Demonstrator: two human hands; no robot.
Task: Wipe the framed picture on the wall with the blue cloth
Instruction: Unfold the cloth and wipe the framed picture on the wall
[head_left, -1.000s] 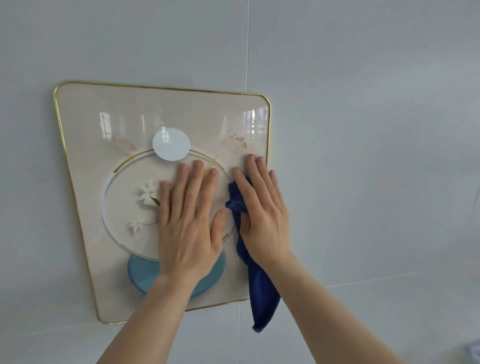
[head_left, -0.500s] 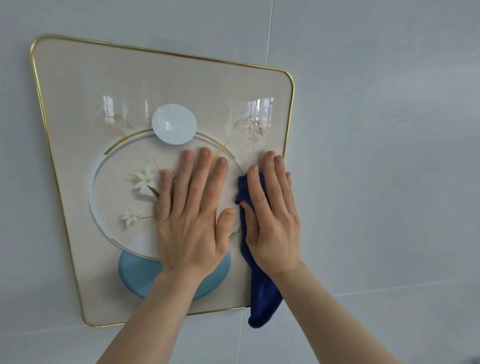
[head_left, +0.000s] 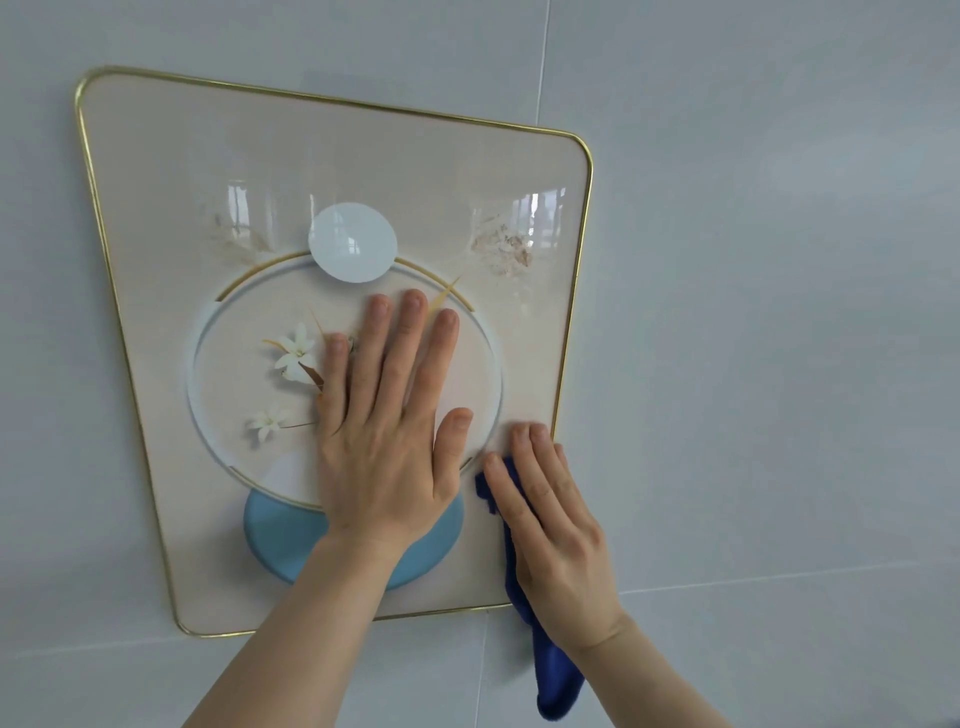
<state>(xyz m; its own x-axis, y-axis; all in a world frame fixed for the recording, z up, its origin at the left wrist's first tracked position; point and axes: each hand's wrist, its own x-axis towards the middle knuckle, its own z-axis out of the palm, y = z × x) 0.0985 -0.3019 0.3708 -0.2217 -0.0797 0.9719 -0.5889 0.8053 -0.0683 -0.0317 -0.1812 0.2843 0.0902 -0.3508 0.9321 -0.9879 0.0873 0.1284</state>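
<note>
The framed picture (head_left: 260, 176) hangs on the wall, beige with a thin gold frame, a white disc, a ring, white flowers and a light blue oval. My left hand (head_left: 387, 431) lies flat and spread on the picture's middle. My right hand (head_left: 553, 525) presses the blue cloth (head_left: 558, 680) against the picture's lower right corner, near the gold edge. Most of the cloth is hidden under the palm; its tail hangs below the wrist. Two brownish smudges (head_left: 501, 247) show on the glass, upper right and upper left.
Pale grey wall tiles (head_left: 779, 312) surround the picture, with a vertical seam above it and a horizontal seam at lower right.
My right hand has slid down the picture's right side with the cloth, from the middle right to the lower right corner. The left hand stays flat on the centre. The view has shifted slightly.
</note>
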